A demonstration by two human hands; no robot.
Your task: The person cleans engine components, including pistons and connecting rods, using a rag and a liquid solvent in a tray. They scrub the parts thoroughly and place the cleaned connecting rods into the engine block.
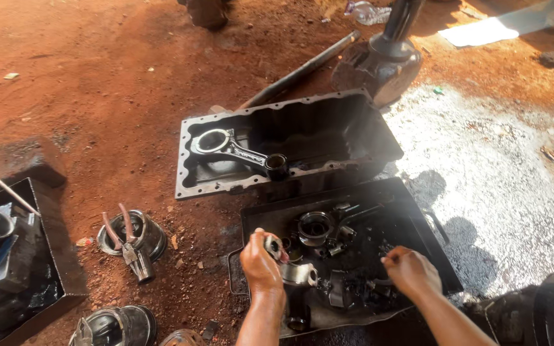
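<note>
Over the black tray point(418, 211) on the dirt floor, the left hand point(261, 263) grips a small metal part point(272, 245); the right hand point(411, 272) pinches greasy bits, keeping oil contained.

Single head view, looking steeply down, close over ground point(97, 96).

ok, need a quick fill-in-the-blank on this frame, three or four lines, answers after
1. The connecting rod lies inside the black oil ____.
2. The red-handled pliers rest on a round metal part on the ____ ground.
3. The left hand grips a small ____ part above the flat tray.
4. The right hand reaches into the ____ tray of dark parts.

Missing words: pan; dirt; metal; flat
</note>
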